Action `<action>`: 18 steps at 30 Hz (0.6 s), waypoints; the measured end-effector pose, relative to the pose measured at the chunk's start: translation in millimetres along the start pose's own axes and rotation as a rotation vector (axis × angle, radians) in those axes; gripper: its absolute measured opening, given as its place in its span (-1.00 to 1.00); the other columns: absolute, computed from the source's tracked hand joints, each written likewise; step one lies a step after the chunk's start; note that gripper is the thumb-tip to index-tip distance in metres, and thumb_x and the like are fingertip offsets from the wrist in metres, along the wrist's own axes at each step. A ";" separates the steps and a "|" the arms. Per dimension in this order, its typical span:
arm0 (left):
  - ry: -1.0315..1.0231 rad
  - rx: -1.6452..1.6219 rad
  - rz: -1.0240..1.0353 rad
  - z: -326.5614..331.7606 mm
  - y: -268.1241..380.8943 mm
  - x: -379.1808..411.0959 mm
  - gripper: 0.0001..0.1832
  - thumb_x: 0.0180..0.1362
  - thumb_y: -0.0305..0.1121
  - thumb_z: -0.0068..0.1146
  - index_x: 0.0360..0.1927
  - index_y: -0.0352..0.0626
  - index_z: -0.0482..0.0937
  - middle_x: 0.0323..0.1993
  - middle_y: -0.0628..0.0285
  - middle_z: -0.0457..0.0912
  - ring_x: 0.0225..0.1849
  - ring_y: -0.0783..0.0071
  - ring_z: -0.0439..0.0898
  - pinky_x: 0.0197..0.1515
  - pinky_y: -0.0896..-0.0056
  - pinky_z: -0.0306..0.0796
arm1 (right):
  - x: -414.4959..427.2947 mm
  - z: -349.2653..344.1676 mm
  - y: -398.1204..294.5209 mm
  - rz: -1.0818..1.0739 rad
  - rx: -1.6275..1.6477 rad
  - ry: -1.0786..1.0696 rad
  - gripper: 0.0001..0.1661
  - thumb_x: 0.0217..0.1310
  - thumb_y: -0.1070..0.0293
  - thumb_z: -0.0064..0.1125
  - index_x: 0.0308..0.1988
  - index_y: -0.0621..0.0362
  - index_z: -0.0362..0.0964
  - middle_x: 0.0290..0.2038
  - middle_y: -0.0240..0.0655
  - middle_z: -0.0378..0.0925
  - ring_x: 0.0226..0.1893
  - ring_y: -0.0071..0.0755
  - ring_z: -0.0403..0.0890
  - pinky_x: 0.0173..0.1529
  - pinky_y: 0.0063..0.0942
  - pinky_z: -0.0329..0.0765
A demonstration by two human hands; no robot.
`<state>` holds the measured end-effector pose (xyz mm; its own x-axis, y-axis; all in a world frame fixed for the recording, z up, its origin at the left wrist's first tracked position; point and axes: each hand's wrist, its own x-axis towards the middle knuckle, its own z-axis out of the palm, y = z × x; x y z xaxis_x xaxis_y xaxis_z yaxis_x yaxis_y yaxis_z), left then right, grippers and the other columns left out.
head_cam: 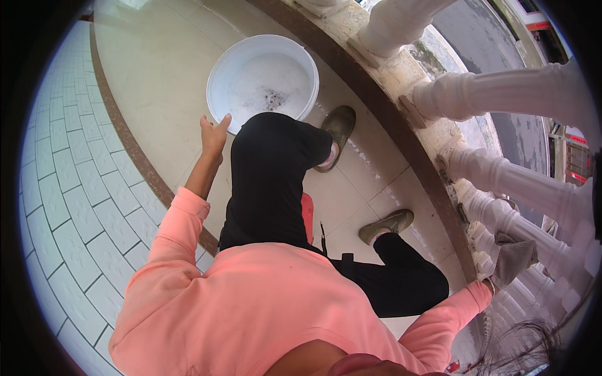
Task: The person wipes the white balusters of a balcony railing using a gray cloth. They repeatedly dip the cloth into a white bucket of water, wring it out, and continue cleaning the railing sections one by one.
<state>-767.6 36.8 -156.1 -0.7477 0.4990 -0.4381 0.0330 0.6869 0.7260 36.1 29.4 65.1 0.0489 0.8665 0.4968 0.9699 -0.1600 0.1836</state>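
My left hand (pixel 214 134) is beside the near left rim of a white plastic bucket (pixel 215 92), thumb and fingers apart and nothing held. One fingertip overlaps the rim in view; whether it touches cannot be told. Foamy water (pixel 273 80) with a dark patch of specks fills the lower part of the bucket. Off to the right, my right hand (pixel 491 283) is mostly hidden by a grey cloth (pixel 513 261) that it holds up at the white balusters (pixel 503 171). Some of the cloth overlaps a baluster.
Part of a red seat (pixel 306 217) shows under my legs. Beige floor tiles (pixel 155 70) bear wet, foamy streaks near my shoes (pixel 339 131). A brown border (pixel 395 127) runs along the stained baluster base (pixel 395 77). White wall tiles (pixel 80 202) rise at left.
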 end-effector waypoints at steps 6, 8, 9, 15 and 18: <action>0.088 -0.153 0.039 22.3 2.3 27.8 -0.51 0.17 -0.51 0.05 0.19 -0.49 0.42 0.06 -0.16 0.60 -0.02 0.00 0.64 0.06 0.13 0.49 | -7.7 8.5 7.0 0.145 -0.060 0.033 -0.42 0.14 0.27 0.27 0.09 0.35 0.37 0.01 0.03 0.45 0.08 0.05 0.46 0.22 -0.14 0.41; 0.159 -0.109 0.130 15.0 -28.2 50.7 -0.56 0.15 -0.51 0.07 0.13 -0.49 0.50 -0.01 -0.15 0.65 0.01 0.03 0.65 0.07 0.18 0.48 | -6.4 9.7 4.7 0.159 -0.074 0.023 -0.44 0.16 0.28 0.25 0.09 0.35 0.36 0.00 0.02 0.45 0.07 0.03 0.46 0.22 -0.15 0.41; 0.148 -0.099 0.121 21.1 -26.9 51.6 -0.55 0.16 -0.51 0.07 0.14 -0.49 0.49 -0.01 -0.15 0.65 0.02 0.03 0.64 0.07 0.18 0.47 | -9.3 7.3 6.3 0.169 -0.094 0.017 -0.44 0.17 0.28 0.24 0.09 0.36 0.35 0.00 0.01 0.46 0.07 0.02 0.47 0.22 -0.16 0.41; 0.128 -0.069 0.107 15.2 -16.8 48.7 -0.54 0.19 -0.48 0.11 0.16 -0.47 0.49 -0.02 -0.12 0.66 -0.01 0.05 0.66 0.06 0.19 0.47 | -17.5 8.5 14.3 0.201 -0.148 -0.017 -0.48 0.23 0.31 0.18 0.10 0.37 0.32 -0.02 -0.01 0.46 0.04 -0.04 0.48 0.20 -0.20 0.41; 0.128 0.082 0.095 15.8 -7.1 42.6 -0.56 0.20 -0.47 0.12 0.15 -0.48 0.50 -0.02 -0.12 0.67 -0.04 0.08 0.67 0.04 0.20 0.48 | -17.6 9.3 19.0 0.208 -0.171 -0.048 -0.50 0.26 0.32 0.15 0.10 0.37 0.30 -0.03 -0.02 0.46 0.03 -0.07 0.49 0.20 -0.23 0.42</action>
<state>-789.2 61.6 -188.3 -0.8171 0.4957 -0.2944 0.1573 0.6830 0.7133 55.8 15.6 52.0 0.2585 0.8275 0.4985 0.8837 -0.4110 0.2240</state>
